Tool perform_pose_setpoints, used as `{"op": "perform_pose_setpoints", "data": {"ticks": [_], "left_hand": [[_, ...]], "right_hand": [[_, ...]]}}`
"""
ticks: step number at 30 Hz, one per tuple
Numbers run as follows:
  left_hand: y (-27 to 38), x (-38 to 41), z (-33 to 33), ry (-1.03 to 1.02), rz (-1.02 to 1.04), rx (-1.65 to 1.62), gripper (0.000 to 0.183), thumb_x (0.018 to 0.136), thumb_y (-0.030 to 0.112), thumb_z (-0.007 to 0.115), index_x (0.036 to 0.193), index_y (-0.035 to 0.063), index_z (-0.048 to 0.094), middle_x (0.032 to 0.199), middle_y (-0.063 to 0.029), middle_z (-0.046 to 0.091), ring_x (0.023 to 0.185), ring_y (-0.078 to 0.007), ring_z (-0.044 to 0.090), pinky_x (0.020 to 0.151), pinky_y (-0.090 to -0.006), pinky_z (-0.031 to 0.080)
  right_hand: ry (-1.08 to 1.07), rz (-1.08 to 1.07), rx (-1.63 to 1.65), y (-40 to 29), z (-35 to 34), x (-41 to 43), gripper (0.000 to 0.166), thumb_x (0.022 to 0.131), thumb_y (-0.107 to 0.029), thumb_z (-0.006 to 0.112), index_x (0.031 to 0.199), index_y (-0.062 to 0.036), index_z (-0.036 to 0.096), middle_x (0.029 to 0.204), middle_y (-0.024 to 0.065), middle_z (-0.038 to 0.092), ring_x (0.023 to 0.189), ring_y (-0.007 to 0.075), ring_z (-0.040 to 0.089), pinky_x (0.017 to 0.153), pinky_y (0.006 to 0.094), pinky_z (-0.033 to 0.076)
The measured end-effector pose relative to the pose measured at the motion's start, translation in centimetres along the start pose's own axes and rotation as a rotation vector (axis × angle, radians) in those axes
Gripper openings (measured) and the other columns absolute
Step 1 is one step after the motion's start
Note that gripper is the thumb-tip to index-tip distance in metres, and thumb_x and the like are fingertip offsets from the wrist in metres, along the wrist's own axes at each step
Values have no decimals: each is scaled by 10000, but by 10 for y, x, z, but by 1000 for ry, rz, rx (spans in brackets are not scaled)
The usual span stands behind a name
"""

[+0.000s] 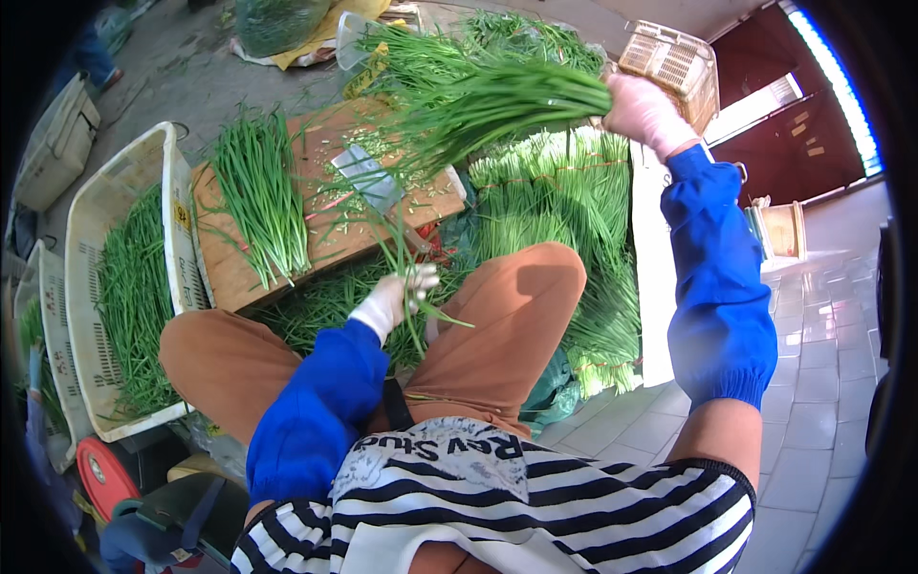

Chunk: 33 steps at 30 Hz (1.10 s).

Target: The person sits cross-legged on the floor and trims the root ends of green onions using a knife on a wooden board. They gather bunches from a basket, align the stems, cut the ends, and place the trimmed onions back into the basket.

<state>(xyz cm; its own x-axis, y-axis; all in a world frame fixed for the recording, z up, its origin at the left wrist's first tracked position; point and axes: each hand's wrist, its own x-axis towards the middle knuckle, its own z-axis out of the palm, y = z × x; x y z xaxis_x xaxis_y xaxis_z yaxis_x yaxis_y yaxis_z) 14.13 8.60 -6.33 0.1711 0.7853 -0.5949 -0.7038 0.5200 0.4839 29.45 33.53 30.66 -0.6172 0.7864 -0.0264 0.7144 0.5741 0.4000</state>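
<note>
My right hand (642,115), in a pale glove, is raised at the upper right and grips the cut end of a large bunch of green garlic chives (502,107). The leaves point left over a wooden board (337,237). My left hand (391,298), in a white glove, is above my lap with several loose chive leaves (398,244) at its fingers. On the board lie a smaller chive bunch (262,194), a cleaver (369,179) and chopped stem bits. Tied chive bundles (552,186) are stacked right of the board.
A white plastic crate (172,251) of chives stands at the left, with more crates beyond. Loose chives (323,301) lie between my knees and the board. A beige basket (670,64) is at the upper right, a red round lid (107,477) at the lower left.
</note>
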Motion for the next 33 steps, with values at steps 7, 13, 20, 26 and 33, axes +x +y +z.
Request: {"op": "perform_pose_setpoints", "data": {"ticks": [7,13,20,26,33], "left_hand": [[-108,16,-63,228,-254,232,265,954,248,459,1007,47,624,834,-101,709,481,-113,512,396,-215,349],[-78,-5,-39,95,-108,224,260,927,249,496,1016,40,623,895,-80,703,617,-134,572,498,-264,440],[-67,-5,-47,107,-97,-62,284,953,185,432,1092,-14,579,895,-115,682,608,-167,585,502,-251,476],[-58,-6,-46,238,-51,-72,304,947,179,409,1181,9,501,932,-116,675,613,-189,607,481,-274,468],[-64,10,-61,340,9,-158,311,942,172,404,1204,20,475,940,-115,673,615,-196,614,475,-280,464]], "right_hand": [[358,23,160,36,-68,67,358,674,-162,619,992,1,610,755,162,660,700,270,654,657,362,504],[94,49,805,-59,-74,138,304,743,-352,659,791,-53,632,657,20,583,586,116,537,525,270,417],[-500,-195,1706,-343,64,92,174,833,-174,611,983,-109,671,922,36,664,805,165,608,753,279,495],[-757,-136,1348,-494,268,105,369,745,-368,695,1007,-109,682,1032,151,652,883,218,631,806,334,493],[-869,182,1413,-488,198,77,700,666,-391,807,1145,61,572,1136,133,622,1006,236,599,859,381,478]]}}
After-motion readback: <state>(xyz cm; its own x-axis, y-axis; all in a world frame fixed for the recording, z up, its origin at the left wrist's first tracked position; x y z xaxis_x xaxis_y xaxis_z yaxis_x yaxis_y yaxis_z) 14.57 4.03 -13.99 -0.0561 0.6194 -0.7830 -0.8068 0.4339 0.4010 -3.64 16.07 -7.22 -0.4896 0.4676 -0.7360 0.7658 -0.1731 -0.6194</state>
